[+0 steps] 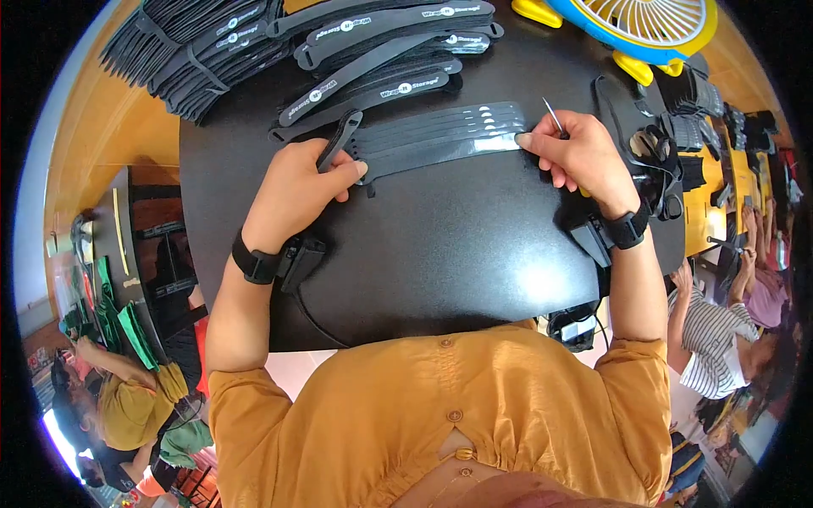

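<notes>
A fanned row of black straps point(440, 140) lies across the dark table, their edges overlapping. My left hand point(296, 186) is closed at the row's left end, its thumb pressing on the nearest strap. Between its fingers stands another folded black strap point(340, 140). At the right end, my right hand point(584, 152) has its thumb and finger on the tip of the nearest strap. That same hand grips a slim pointed metal tool point(552, 112), its tip upward; a bit of yellow shows below the palm, and the rest of the tool is hidden.
Bundled black straps point(190, 55) and a loose pile of straps point(394, 42) cover the table's far left and middle. A blue and yellow fan point(639, 34) stands far right. Tangled black straps point(660, 161) lie along the right edge. Other people sit at both sides.
</notes>
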A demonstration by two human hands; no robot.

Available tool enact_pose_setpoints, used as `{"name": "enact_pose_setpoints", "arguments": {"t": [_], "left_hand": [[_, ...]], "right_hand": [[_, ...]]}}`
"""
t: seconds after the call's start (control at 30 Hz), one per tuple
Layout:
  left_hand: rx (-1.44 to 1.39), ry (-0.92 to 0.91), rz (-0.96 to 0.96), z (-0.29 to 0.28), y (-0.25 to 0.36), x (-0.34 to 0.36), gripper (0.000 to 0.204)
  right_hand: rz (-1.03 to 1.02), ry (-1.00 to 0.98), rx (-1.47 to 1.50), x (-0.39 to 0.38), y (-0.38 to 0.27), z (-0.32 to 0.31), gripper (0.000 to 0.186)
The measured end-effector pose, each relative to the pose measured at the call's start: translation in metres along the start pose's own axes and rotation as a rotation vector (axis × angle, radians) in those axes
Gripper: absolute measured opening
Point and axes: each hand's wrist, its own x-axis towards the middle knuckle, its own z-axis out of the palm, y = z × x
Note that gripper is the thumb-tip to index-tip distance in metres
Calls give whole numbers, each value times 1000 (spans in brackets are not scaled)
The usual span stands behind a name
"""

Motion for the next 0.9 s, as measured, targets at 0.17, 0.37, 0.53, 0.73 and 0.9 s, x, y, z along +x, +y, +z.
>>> {"name": "enact_pose_setpoints", "arguments": {"t": [0.17,0.37,0.53,0.73,0.9], "left_hand": [[23,3,12,1,-1,0,29],[157,77,74,0,-6,0,34],[205,136,205,-12,0,-11,35],[-535,-148,17,-14,32,-57,15],[-585,-455,158,51,43,-89,17]], "right_hand": [[-34,33,-42,-2,-1,2,21],[-96,36,34,-4,1,-2,18],[-113,16,289,-8,16,-13,17],[-261,-28,249,-77,-29,11,27],[-415,-261,505,-98,-36,94,24]]}}
